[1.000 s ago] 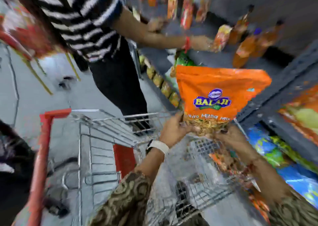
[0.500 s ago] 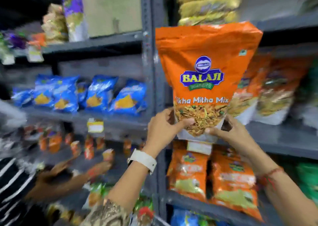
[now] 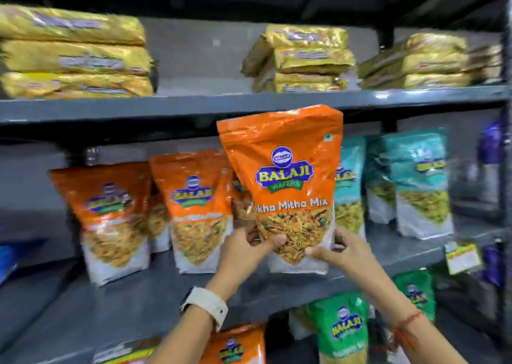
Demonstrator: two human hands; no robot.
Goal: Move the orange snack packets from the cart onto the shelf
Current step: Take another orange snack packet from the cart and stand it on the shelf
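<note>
An orange snack packet (image 3: 285, 169) stands upright at the middle grey shelf (image 3: 155, 294), its base at the shelf board. My left hand (image 3: 243, 248) grips its lower left corner and my right hand (image 3: 339, 248) grips its lower right corner. Two more orange packets (image 3: 110, 214) (image 3: 196, 205) stand on the same shelf to its left, and another is partly hidden behind it. The cart is out of view.
Teal packets (image 3: 415, 180) stand to the right on the same shelf. Gold packets (image 3: 72, 53) lie stacked on the shelf above. Green packets (image 3: 340, 327) and an orange packet (image 3: 235, 347) sit on the shelf below. A price tag (image 3: 462, 255) hangs at the right.
The view swung from the cart and another person up to the shelves. Both hands carried the orange packet up from the cart and to the middle shelf, beside the other orange packets.
</note>
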